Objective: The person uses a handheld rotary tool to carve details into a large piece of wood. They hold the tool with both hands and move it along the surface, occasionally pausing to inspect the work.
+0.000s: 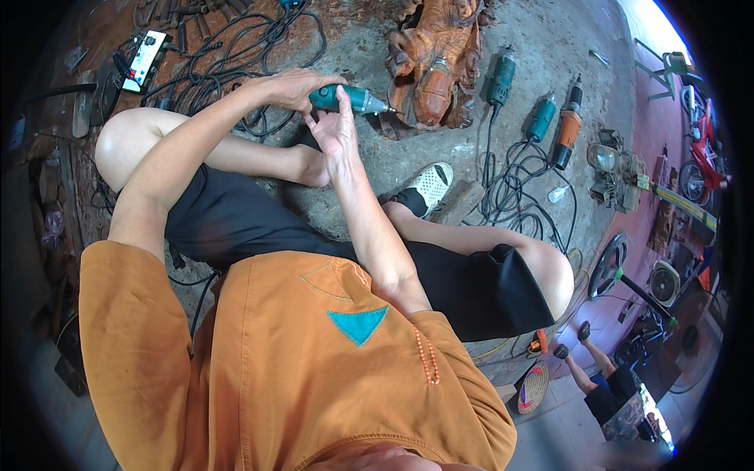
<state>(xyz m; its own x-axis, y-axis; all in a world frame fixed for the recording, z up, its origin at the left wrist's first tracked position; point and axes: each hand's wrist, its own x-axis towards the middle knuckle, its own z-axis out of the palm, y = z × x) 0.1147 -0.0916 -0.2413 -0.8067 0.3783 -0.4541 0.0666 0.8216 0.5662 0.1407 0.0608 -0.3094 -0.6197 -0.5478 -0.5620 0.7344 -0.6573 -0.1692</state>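
Note:
Both my hands are on a green die grinder [357,100], which lies sideways with its metal nose pointing right. At the back end of its body, my left hand [294,88] is wrapped over the grinder. My right hand [336,133] comes up from below, palm showing, its fingers gripping the grinder nearer the middle. The tool's thin bit [390,110] reaches the lower left side of a brown carved wood sculpture [434,86]; whether it touches the wood I cannot tell. The sculpture lies on the grey floor just past my feet.
Two more green grinders [501,78] [542,118] and an orange one [567,133] lie to the right with tangled black cords [518,184]. A white power strip [147,61] and coiled cables [228,63] are at upper left. Another person's legs [585,377] show at lower right.

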